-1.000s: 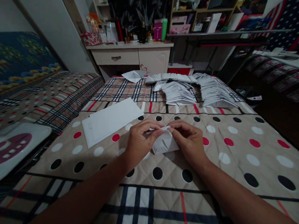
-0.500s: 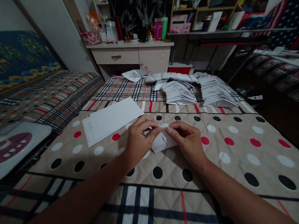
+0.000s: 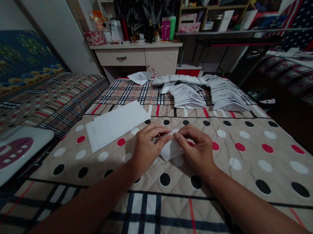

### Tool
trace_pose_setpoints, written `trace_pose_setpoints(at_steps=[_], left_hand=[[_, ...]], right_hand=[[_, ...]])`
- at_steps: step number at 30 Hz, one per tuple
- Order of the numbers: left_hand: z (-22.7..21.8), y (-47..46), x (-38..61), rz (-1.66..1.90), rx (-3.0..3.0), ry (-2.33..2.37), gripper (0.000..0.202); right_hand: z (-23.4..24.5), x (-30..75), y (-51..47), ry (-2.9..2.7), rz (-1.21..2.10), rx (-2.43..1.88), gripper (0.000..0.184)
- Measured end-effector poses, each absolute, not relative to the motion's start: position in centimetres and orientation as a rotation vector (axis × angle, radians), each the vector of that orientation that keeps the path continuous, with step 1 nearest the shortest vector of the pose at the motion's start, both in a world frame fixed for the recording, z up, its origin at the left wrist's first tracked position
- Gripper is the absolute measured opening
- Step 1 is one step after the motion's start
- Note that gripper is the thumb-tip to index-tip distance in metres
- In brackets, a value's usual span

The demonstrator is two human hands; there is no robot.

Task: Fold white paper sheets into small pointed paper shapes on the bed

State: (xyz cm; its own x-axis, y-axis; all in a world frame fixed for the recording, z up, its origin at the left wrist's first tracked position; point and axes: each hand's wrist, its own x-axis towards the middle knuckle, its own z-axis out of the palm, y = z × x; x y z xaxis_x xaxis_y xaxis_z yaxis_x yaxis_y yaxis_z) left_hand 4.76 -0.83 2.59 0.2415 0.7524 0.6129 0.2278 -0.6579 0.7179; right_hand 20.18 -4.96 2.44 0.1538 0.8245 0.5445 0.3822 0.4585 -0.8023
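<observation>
Between my two hands is a small white paper piece [image 3: 171, 149] with some dark marks along its lower part. My left hand [image 3: 150, 142] pinches its upper edge between thumb and fingers. Close beside it, my right hand [image 3: 195, 143] grips the same edge, thumb toward me. The fingers cover part of the paper's top, so its full shape is hidden. To the left of my left hand lies a flat stack of white paper sheets [image 3: 120, 124], with a small printed rectangle at its left end.
Farther back on the patterned bedspread [image 3: 230, 200] stand rows of folded white papers [image 3: 188, 97], another row [image 3: 228, 95] to the right, and a loose folded paper [image 3: 139, 77]. A white plastic-looking table [image 3: 45, 136] is at left; a dresser [image 3: 131, 56] stands behind the bed.
The paper has tilted slightly between my fingers, and its lower part has shifted a little right. My right hand has moved slightly right. Both hands keep their hold.
</observation>
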Motion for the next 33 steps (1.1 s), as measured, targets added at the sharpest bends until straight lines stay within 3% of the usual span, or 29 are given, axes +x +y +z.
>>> trace_pose_setpoints(at_steps=[6, 16, 24, 33], left_hand=[[2.1, -0.9, 4.9, 1.311, 1.853, 1.019, 0.010], [2.7, -0.5, 5.3, 1.002, 1.359, 0.957, 0.021], [3.4, -0.4, 4.9, 1.004, 1.415, 0.962, 0.010], [2.7, 0.4, 4.3, 0.956, 1.669, 0.947, 0.020]], right_hand=[[2.9, 20.3, -5.2, -1.442, 0.292, -1.134, 0.018], [1.6, 21.3, -4.4, -1.219, 0.345, -1.262, 0.015], [1.8, 21.1, -4.7, -1.242, 0.371, -1.261, 0.017], [2.4, 21.1, -5.0, -1.358, 0.200, -1.326, 0.019]])
